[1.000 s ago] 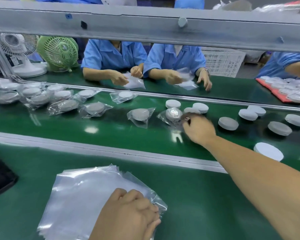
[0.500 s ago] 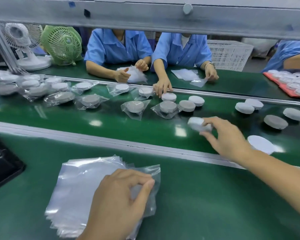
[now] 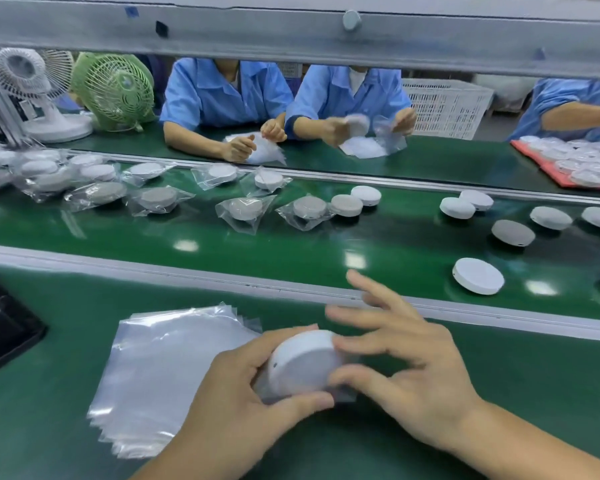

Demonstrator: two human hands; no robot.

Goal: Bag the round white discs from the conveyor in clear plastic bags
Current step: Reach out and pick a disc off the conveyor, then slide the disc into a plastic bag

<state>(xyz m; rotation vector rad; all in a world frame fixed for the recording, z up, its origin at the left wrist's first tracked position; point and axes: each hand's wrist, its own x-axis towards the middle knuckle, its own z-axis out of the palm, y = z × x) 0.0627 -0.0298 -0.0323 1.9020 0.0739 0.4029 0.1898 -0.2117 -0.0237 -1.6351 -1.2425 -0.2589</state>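
One smooth round white disc [image 3: 303,363] was held over the green table [image 3: 499,393], just beside one stack of thin, shiny clear plastic bags [image 3: 163,368]. The left hand [image 3: 243,396] curled its fingers and thumb round it. The right hand [image 3: 413,372] pinched its edge with thumb and first finger, and the other three fingers were spread. Nine bare flat discs [image 3: 478,275] lay on the shiny green conveyor belt [image 3: 291,258]. Seven bagged discs [image 3: 246,209] lay there too, beside a blurry pile.
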